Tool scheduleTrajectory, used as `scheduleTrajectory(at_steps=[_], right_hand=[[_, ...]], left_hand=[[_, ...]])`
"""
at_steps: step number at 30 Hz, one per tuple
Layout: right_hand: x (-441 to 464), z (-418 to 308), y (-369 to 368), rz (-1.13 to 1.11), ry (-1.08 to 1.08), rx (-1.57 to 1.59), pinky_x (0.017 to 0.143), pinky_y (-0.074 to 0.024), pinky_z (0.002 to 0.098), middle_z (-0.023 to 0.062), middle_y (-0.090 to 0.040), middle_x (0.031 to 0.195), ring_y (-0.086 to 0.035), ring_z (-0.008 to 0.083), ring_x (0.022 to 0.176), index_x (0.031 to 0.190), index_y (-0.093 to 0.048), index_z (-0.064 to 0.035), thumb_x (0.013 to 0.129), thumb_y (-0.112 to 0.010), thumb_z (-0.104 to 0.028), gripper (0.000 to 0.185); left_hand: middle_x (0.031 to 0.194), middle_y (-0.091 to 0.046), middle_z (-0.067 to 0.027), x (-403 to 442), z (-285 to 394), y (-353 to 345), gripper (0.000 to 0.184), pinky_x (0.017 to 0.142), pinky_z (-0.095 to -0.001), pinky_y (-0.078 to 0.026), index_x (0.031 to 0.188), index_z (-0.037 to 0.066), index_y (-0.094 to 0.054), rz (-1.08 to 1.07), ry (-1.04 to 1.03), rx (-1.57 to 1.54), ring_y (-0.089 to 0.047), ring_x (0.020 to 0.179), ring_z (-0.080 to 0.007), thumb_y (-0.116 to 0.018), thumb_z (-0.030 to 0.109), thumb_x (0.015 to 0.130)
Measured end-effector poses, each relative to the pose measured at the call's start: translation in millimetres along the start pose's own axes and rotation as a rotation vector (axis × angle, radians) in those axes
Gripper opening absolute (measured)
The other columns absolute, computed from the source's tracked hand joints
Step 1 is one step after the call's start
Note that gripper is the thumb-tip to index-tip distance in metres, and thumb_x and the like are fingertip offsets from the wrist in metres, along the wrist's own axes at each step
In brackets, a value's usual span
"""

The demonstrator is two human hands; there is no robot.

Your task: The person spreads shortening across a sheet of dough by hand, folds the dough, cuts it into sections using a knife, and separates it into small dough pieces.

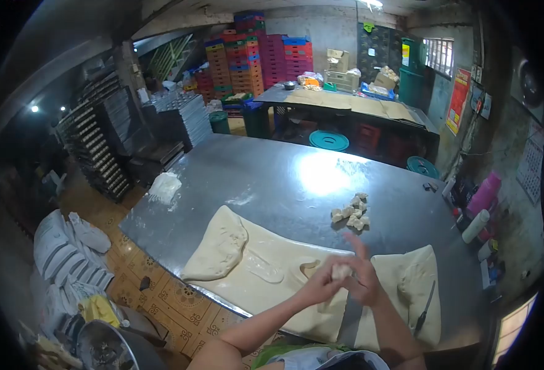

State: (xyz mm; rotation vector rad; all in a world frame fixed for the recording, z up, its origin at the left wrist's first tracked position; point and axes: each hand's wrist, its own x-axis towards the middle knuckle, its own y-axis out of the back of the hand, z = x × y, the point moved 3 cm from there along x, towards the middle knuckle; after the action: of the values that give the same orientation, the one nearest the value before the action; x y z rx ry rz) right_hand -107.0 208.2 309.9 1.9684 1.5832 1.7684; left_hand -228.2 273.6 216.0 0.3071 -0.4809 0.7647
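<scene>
Two hands meet over the dough. The left hand (323,285) has its fingers curled in, and the right hand (364,276) is bent around too, with some fingers sticking up. Between them they hold a small lump of dough (342,271). It looks pinched from both sides so it won't slip.

Under them is the big metal table (247,163). It is wide and flat, so the dough can spread out. The big dough sheet (266,293) lies near the person, folded over at its left end, likely so the arms can reach it. A smaller dough slab (420,277) lies to its right, with a dark gap between. The dough bits (352,213) sit in a pile just past the sheet, maybe to stay off it. A knife (425,307) rests on the slab, close to the right arm.

Further off are tall crates (238,61) and a back table (346,102) with brown card on it. White sacks (68,253) and a metal pot (105,345) crowd the left side. Bottles (475,226) crowd the right edge. A white blob (164,187) sits at the far left; I can't tell what it is. The arms hide some of the dough.
</scene>
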Motion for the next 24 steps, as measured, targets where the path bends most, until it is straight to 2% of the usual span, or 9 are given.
scheduleTrajectory(at_steps=[4, 5, 7, 8, 11, 17, 19, 21, 24], right_hand=[[-0.7, 6.6, -1.6, -0.131, -0.441, 0.158, 0.076, -0.0528, 0.0374, 0.0152, -0.064, 0.106, -0.065, 0.0301, 0.089, 0.111, -0.063, -0.0054, 0.084, -0.071, -0.014, 0.029], [-7.4, 6.2, -3.6, -0.119, -0.471, 0.141, 0.076, -0.0528, 0.0374, 0.0152, -0.064, 0.106, -0.065, 0.0301, 0.089, 0.111, -0.063, -0.0054, 0.084, -0.071, -0.014, 0.029], [-16.3, 10.7, -10.9, -0.091, -0.357, 0.012, 0.076, -0.0532, 0.0376, 0.0153, -0.064, 0.105, -0.064, 0.0308, 0.089, 0.113, -0.063, -0.0063, 0.084, -0.071, -0.014, 0.031], [-19.6, 13.1, -13.6, -0.08, -0.294, -0.05, 0.076, -0.0534, 0.0377, 0.0154, -0.064, 0.104, -0.064, 0.0312, 0.089, 0.114, -0.063, -0.0068, 0.084, -0.071, -0.014, 0.032], [-34.2, 22.0, -13.9, -0.025, -0.336, 0.095, 0.074, -0.0533, 0.038, 0.0151, -0.064, 0.104, -0.064, 0.0305, 0.088, 0.112, -0.063, -0.0073, 0.083, -0.073, -0.015, 0.032], [-84.4, 55.8, -39.1, 0.104, -0.464, 0.188, 0.075, -0.0508, 0.0398, 0.0139, -0.065, 0.099, -0.064, 0.0336, 0.086, 0.102, -0.064, -0.0061, 0.079, -0.077, -0.024, 0.031], [-119.1, 73.3, -55.7, 0.036, -0.674, 0.211, 0.077, -0.0509, 0.0421, 0.0144, -0.066, 0.103, -0.064, 0.0361, 0.09, 0.101, -0.064, -0.0049, 0.077, -0.078, -0.028, 0.036], [-136.6, 99.0, -60.5, 0.007, -0.772, 0.226, 0.078, -0.0509, 0.0433, 0.0147, -0.066, 0.104, -0.064, 0.0373, 0.092, 0.1, -0.064, -0.0043, 0.076, -0.079, -0.031, 0.039], [-166.3, 134.7, -62.5, -0.516, -0.899, -0.181, 0.077, -0.0523, 0.0453, 0.0159, -0.066, 0.105, -0.065, 0.0344, 0.09, 0.104, -0.064, -0.0054, 0.079, -0.077, -0.032, 0.039]], left_hand=[[0.124, -0.054, -0.0128, 26.0, 15.9, 29.3, 0.056, 0.095, -0.0338, -0.045, 0.137, 0.004, -0.044, 0.028, -0.062, 0.191, -0.055, 0.115, -0.0226, -0.065, 0.003, 0.084], [0.126, -0.053, -0.0148, 27.0, 8.5, 30.6, 0.056, 0.094, -0.0345, -0.045, 0.136, 0.004, -0.045, -0.103, 0.067, 0.294, -0.056, 0.115, -0.0243, -0.065, 0.002, 0.083], [0.13, -0.052, -0.0186, 31.3, -5.6, 28.0, 0.055, 0.093, -0.0361, -0.046, 0.134, 0.005, -0.048, -0.362, 0.296, 0.517, -0.056, 0.116, -0.0277, -0.066, 0.002, 0.082], [0.13, -0.052, -0.0186, 32.9, -6.2, 24.4, 0.055, 0.093, -0.0361, -0.046, 0.134, 0.005, -0.048, -0.38, 0.284, 0.508, -0.056, 0.116, -0.0277, -0.066, 0.002, 0.082], [0.118, -0.063, -0.0164, 29.6, 3.0, 13.4, 0.042, 0.085, -0.0368, -0.051, 0.121, 0.003, -0.057, -0.196, -0.016, 0.413, -0.064, 0.1, -0.0288, -0.068, 0.004, 0.081], [0.094, -0.067, -0.0166, 3.4, -49.5, -29.6, 0.027, 0.079, -0.0394, -0.053, 0.109, 0.001, -0.062, -0.183, 0.231, 0.219, -0.066, 0.087, -0.034, -0.066, 0.01, 0.084], [0.089, -0.067, -0.0159, -15.0, -59.1, -46.3, 0.025, 0.079, -0.04, -0.053, 0.108, 0.0, -0.063, -0.103, 0.285, 0.248, -0.067, 0.087, -0.0328, -0.066, 0.012, 0.085], [0.087, -0.067, -0.0186, -24.1, -70.2, -58.8, 0.03, 0.076, -0.0404, -0.053, 0.112, 0.002, -0.063, -0.416, 0.398, 0.721, -0.068, 0.083, -0.0347, -0.065, 0.012, 0.084], [0.091, -0.068, -0.0173, -22.3, -23.5, -90.0, 0.033, 0.076, -0.0401, -0.053, 0.117, 0.003, -0.062, -0.503, 0.149, 0.551, -0.069, 0.087, -0.0332, -0.065, 0.01, 0.084]])
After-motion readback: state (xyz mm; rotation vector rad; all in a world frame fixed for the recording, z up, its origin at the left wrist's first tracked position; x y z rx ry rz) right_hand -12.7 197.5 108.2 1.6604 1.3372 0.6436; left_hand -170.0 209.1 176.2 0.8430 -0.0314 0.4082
